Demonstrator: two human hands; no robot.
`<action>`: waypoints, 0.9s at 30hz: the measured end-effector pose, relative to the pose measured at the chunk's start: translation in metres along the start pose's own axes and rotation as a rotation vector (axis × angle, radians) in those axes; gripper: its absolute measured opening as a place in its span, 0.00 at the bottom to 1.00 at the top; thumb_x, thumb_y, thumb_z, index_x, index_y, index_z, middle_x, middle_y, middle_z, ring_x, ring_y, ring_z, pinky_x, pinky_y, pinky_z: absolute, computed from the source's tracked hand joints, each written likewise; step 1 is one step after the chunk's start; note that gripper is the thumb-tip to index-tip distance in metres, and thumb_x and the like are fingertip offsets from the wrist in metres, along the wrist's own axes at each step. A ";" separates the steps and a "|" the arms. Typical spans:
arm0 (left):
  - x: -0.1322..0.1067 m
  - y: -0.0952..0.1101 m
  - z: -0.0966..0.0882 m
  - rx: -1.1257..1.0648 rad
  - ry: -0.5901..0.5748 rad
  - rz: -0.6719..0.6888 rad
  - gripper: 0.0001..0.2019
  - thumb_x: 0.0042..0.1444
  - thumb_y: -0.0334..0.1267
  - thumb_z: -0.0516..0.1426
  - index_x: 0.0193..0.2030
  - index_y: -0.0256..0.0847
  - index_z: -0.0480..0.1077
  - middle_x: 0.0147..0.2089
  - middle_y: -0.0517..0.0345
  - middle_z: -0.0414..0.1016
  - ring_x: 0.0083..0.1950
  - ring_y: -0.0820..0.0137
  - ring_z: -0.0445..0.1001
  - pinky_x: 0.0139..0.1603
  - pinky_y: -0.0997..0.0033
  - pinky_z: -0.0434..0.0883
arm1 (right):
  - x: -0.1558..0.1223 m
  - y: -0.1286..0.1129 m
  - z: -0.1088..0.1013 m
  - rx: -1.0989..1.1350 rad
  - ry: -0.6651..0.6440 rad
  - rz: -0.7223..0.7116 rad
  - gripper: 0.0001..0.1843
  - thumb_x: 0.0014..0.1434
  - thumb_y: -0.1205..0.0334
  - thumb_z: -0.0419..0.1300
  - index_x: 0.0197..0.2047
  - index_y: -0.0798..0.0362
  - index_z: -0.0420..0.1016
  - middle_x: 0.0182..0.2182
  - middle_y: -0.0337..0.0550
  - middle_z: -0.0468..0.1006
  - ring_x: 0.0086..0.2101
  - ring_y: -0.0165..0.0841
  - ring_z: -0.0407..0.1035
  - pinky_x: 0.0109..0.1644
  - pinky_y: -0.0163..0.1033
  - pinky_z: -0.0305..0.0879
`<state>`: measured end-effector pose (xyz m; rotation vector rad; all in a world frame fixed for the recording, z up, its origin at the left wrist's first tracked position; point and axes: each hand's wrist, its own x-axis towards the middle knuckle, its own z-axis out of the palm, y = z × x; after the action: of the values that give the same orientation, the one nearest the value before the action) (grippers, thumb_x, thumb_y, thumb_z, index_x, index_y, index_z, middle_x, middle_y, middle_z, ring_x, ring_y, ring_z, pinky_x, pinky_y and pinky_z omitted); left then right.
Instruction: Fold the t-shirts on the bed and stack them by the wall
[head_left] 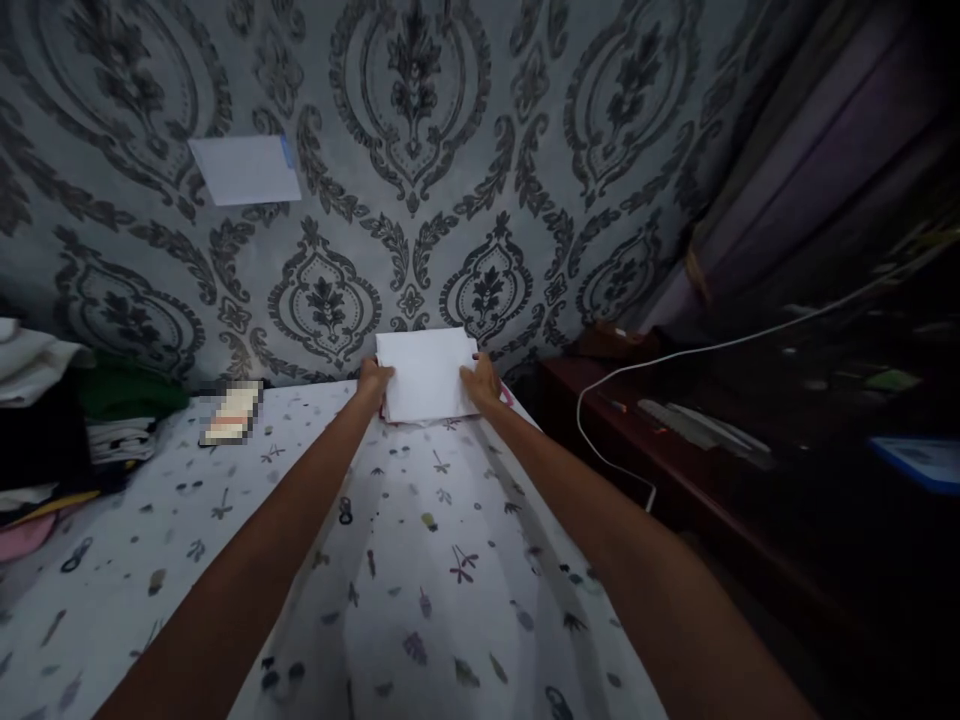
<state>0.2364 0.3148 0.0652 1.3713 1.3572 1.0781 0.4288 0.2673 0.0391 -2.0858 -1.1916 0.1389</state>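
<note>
A stack of white paper sheets (pixel 427 372) lies at the far edge of the patterned sheet (pixel 420 560), against the wall. My left hand (pixel 373 381) grips the stack's left edge with fingers curled round it. My right hand (pixel 483 381) grips its right edge the same way. Both arms stretch straight forward over the sheet. Something pink peeks out from under the stack on the right side.
A pile of folded clothes (pixel 67 410) sits at the left. A small blurred object (pixel 234 413) lies near the wall. One white paper (pixel 244 168) is stuck on the damask wallpaper. A dark wooden shelf (pixel 660 440) with a white cable (pixel 675 360) stands to the right.
</note>
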 end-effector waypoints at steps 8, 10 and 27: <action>-0.039 0.017 0.008 0.746 0.065 0.736 0.25 0.67 0.36 0.48 0.70 0.37 0.53 0.75 0.40 0.48 0.76 0.53 0.42 0.73 0.46 0.40 | -0.024 -0.038 -0.011 -0.136 0.089 -0.452 0.27 0.69 0.58 0.42 0.69 0.51 0.56 0.71 0.49 0.52 0.69 0.41 0.41 0.70 0.55 0.36; -0.033 0.007 0.013 0.956 -0.012 0.788 0.27 0.69 0.43 0.44 0.72 0.39 0.50 0.76 0.41 0.45 0.77 0.52 0.39 0.72 0.43 0.40 | -0.021 -0.039 0.000 -0.208 0.001 -0.469 0.28 0.70 0.53 0.42 0.71 0.47 0.53 0.72 0.47 0.51 0.70 0.41 0.39 0.70 0.58 0.34; -0.162 -0.045 -0.121 1.072 -0.595 0.431 0.29 0.70 0.52 0.38 0.74 0.49 0.46 0.78 0.51 0.37 0.77 0.56 0.33 0.74 0.46 0.40 | -0.025 -0.050 -0.002 -0.215 -0.168 -0.401 0.31 0.70 0.53 0.46 0.71 0.58 0.56 0.67 0.70 0.57 0.67 0.51 0.48 0.58 0.63 0.46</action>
<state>0.1059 0.1550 0.0485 2.5814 1.2067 0.0285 0.3800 0.2621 0.0653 -1.9953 -1.7687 -0.0029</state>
